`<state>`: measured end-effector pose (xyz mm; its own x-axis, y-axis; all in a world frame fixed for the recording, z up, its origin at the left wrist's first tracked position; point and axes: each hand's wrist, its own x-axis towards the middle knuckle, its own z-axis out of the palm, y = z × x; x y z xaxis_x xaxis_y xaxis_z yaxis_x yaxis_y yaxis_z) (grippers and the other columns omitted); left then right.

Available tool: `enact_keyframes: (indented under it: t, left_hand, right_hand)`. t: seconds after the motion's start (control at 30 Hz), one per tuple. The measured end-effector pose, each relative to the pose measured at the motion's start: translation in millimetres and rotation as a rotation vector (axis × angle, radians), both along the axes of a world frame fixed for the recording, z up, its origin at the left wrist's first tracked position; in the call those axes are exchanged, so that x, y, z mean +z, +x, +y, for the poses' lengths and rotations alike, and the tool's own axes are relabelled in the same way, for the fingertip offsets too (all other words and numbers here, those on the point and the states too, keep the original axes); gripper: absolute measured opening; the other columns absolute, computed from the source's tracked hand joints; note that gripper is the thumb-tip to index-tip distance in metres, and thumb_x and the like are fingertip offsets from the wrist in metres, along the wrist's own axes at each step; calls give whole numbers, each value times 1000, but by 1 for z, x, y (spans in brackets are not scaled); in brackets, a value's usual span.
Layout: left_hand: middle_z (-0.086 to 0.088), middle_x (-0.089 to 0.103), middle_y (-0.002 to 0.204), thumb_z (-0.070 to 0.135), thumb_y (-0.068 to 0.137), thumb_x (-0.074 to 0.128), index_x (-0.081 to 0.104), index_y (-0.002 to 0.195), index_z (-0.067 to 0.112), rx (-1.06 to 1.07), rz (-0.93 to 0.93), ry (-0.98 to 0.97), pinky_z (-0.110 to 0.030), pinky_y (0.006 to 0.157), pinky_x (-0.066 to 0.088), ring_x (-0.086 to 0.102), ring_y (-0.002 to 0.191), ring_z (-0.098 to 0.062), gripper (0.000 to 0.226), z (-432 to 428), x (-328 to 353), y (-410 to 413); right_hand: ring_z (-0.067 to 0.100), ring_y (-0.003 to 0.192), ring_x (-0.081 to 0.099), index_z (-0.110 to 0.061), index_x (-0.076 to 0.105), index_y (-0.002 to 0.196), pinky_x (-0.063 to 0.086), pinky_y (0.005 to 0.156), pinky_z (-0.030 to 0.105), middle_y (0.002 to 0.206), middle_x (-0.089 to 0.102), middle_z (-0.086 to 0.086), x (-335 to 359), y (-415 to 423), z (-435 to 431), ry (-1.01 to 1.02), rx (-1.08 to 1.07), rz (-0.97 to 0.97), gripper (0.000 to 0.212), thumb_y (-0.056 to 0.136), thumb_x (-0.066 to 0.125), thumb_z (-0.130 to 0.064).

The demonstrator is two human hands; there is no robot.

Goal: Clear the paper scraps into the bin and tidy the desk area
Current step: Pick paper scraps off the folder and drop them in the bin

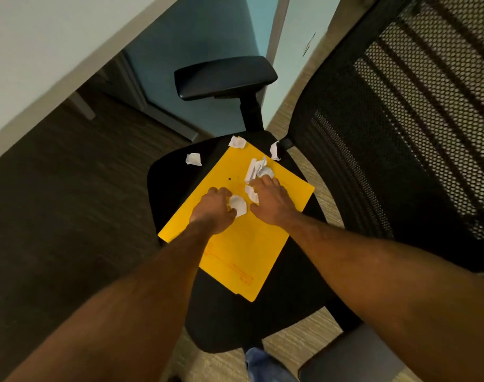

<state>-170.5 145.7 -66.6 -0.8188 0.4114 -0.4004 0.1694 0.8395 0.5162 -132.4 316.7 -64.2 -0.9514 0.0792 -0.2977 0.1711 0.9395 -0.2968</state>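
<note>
**Both hands gathering scraps on the folder**

Left of both hands, one scrap [193, 159] lies alone on the black seat [169, 183], off the folder's edge and out of reach for now. The left hand [212, 208] rests knuckles-up on the yellow folder [243, 249], fingers curled around a crumpled ball [238, 205] at its fingertips; the grip looks half closed, cupping the ball rather than pinching it, probably to rake it inward.

Just right of that ball, between the two hands, a small torn piece [251, 193] sits against the right hand [271, 202]. That hand is spread flat, fingers open and pressing down, holding nothing I can be sure of; its fingertips touch the cluster of scraps [258, 169] beyond them. I judge it is sweeping paper toward the left hand.

Past the fingertips, two more bits sit at the folder's far edge: one [237, 142] on its corner, one [274, 150] on the seat farther right.

The folder appears to serve as a tray, carrying most of the scraps. No bin is in view, so nothing has gone into one here.
</note>
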Motion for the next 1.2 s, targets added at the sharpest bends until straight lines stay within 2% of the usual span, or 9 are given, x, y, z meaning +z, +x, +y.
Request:
enact_keyframes:
  t: [0.27, 0.43, 0.6, 0.73, 0.87, 0.97, 1.03, 1.13, 1.2]
  left_hand:
    - [-13, 40, 138, 32, 86, 66, 45, 138, 17, -18, 94, -56, -45, 90, 48, 40, 126, -35, 58, 28, -22, 5]
    - [-14, 50, 133, 17, 87, 64, 46, 135, 18, 34, 51, -52, -45, 86, 50, 54, 116, -36, 52, 33, -28, 0]
    - [-18, 63, 123, 10, 88, 58, 51, 132, 12, 292, -159, 216, -39, 72, 56, 63, 95, -33, 45, 20, -27, -3]
    - [-19, 65, 118, 3, 91, 51, 58, 124, 6, 480, -400, 491, -36, 71, 57, 65, 95, -32, 35, 18, -20, 1]
    - [-13, 67, 100, 0, 86, 43, 60, 107, 9, 682, -642, 720, -42, 81, 57, 64, 92, -29, 29, 26, -2, 15]
    - [-9, 67, 108, 23, 93, 45, 60, 119, 11, 763, -782, 816, -38, 75, 54, 64, 97, -23, 33, 32, -1, 26]
    - [-6, 70, 105, 38, 93, 51, 63, 115, 14, 768, -794, 825, -35, 71, 53, 66, 95, -20, 34, 35, -5, 30]
    - [-4, 68, 88, 34, 93, 56, 63, 100, 14, 731, -761, 861, -31, 64, 54, 65, 86, -21, 23, 40, -10, 33]
    - [-5, 70, 91, 28, 94, 57, 62, 102, 14, 777, -770, 912, -30, 67, 55, 67, 87, -21, 17, 39, -10, 32]
  right_hand:
    - [30, 124, 48, -15, 44, 136, 44, 96, 41, 135, 51, 10, -24, -11, -1, 19, -13, 10, 55, 86, 64, -27]
    - [29, 115, 58, -18, 47, 132, 50, 87, 41, 126, 60, 8, -35, -7, 2, -91, -63, 14, 48, 87, 63, -16]
    - [20, 89, 64, -17, 52, 125, 53, 77, 38, 99, 70, 6, -26, 1, 1, -362, -231, 37, 42, 86, 68, -13]
    - [16, 70, 56, -12, 55, 121, 48, 66, 35, 69, 55, -5, -18, 10, -11, -639, -343, 78, 45, 81, 74, -7]
    - [18, 80, 61, -13, 58, 120, 53, 73, 38, 82, 62, 3, -12, 17, -25, -795, -456, 94, 42, 81, 75, -9]
    - [19, 88, 67, -14, 59, 119, 58, 76, 38, 94, 69, 7, -12, 24, -29, -804, -489, 96, 40, 81, 74, -10]
    - [18, 95, 68, -14, 60, 119, 58, 81, 36, 103, 71, 6, -14, 29, -31, -762, -434, 83, 37, 83, 70, -9]
    - [13, 98, 66, -14, 61, 121, 55, 83, 25, 109, 71, 4, -13, 35, -31, -739, -337, 80, 38, 85, 68, -9]
    - [5, 90, 61, -13, 62, 119, 50, 76, 14, 104, 68, -1, -9, 37, -26, -767, -327, 92, 40, 81, 73, -11]
